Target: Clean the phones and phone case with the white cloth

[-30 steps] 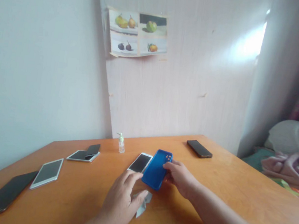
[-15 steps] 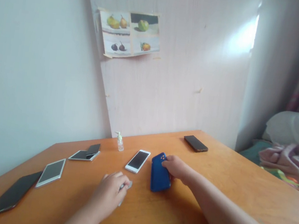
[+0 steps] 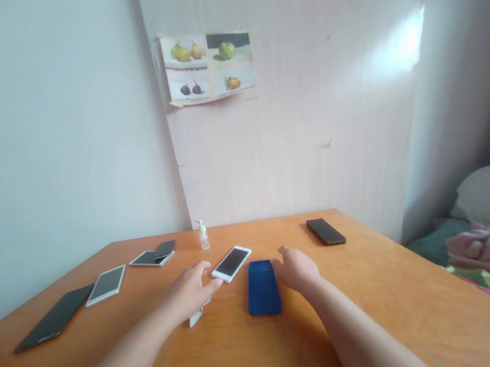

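A dark blue phone case lies on the table. At its upper right edge is my right hand, open with thumb and forefinger apart. My left hand has its thumb and forefinger spread near the lower end of a white phone with a dark screen. Beneath this palm shows a small grey-white piece, perhaps a folded wipe. Its upper part and my left hand's other fingers are hidden, so whether they touch is unclear.
A black phone lies at the back right. By the wall stands a clear pump bottle. On the left are a white phone, a dark flat device, and a small dark device on another white one.
My right hand has let go of the blue case, which now lies flatter on the table. My left hand's thumb and forefinger have opened toward the white phone. The view has turned slightly.
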Available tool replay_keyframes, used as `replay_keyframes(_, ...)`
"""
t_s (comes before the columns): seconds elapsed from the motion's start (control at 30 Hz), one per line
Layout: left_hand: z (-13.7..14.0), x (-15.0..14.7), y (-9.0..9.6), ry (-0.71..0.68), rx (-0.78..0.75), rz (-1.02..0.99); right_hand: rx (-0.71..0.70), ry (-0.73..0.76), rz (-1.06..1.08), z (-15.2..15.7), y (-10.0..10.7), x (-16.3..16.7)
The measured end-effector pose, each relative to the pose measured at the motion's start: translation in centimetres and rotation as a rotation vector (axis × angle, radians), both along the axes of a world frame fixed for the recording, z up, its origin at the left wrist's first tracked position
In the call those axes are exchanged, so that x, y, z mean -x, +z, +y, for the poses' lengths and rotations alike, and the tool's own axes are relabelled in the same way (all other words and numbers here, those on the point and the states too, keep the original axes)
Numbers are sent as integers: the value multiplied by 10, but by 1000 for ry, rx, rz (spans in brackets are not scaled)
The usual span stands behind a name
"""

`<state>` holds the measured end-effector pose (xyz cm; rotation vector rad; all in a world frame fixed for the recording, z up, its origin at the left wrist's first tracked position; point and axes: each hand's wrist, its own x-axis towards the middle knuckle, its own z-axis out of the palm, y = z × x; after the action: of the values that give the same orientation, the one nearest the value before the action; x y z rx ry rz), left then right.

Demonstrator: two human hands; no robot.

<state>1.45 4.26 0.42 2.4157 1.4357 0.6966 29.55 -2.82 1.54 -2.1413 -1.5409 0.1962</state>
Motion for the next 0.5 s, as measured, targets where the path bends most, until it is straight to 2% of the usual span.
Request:
replay_keyframes(0.07,7,-12,2,25,77,39,5,-4,-25,0,-1,1)
replay_keyframes(0.23,18,-44,-2,97,93,112,19,1,-65,1,-3,4)
replay_keyframes(0.5,28,-57,-9,129,116,-15,2,13,-91,0,-1,7)
